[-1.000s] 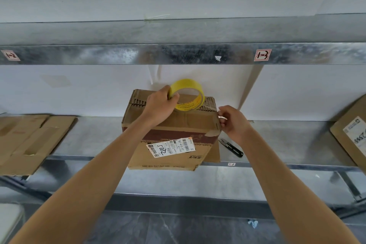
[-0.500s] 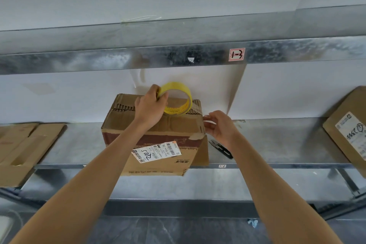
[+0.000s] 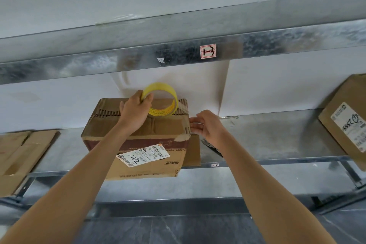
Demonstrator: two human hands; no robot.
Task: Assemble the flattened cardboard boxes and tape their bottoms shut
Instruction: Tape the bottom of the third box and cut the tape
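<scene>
A worn brown cardboard box (image 3: 111,130) with a white shipping label stands on the metal shelf (image 3: 267,134), its taped face up and its front hanging over the shelf edge. My left hand (image 3: 134,112) grips a yellow roll of clear tape (image 3: 164,103) on top of the box, thumb inside the ring. A clear strip runs from the roll to the box's right top edge. My right hand (image 3: 208,125) touches that right edge with bent fingers, pressing the tape end down on the side.
Small black scissors (image 3: 212,145) lie on the shelf, mostly hidden by my right wrist. Flattened cardboard (image 3: 21,152) lies at the left. Another labelled box (image 3: 344,119) leans at the far right. An upper shelf beam (image 3: 178,55) runs overhead.
My left hand has drawn the roll a little to the right across the box top. My right hand has slid down the right edge. The camera has swung left.
</scene>
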